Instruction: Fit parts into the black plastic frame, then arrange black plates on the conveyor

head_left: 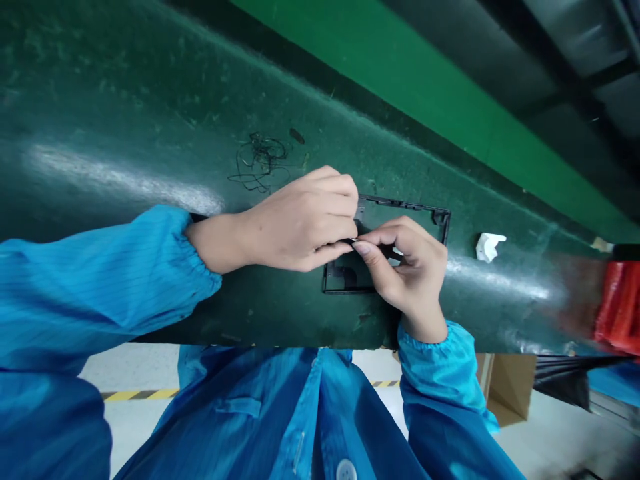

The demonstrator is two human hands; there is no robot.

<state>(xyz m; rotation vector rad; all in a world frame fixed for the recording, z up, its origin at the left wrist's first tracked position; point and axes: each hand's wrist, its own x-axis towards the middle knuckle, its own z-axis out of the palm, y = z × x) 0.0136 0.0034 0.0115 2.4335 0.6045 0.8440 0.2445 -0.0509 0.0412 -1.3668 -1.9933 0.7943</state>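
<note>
My left hand [300, 220] comes in from the left with its fingers curled closed. Its thumb and index finger meet my right hand [410, 263], which pinches thumb against index finger. A tiny light sliver shows where the fingertips meet, too small to name. Beneath both hands lies a thin black rectangular plastic frame [405, 201], flat on the green bench [165, 127]. The hands hide the frame's left side and much of its middle. A bit of white shows behind the right fingers.
A tangle of thin dark thread [263, 160] lies beyond my left hand, with a small brown scrap [297, 136] near it. A white plastic piece [489, 247] sits right of the frame. Red material [620, 307] is at the far right; a cardboard box [509, 390] stands below the bench.
</note>
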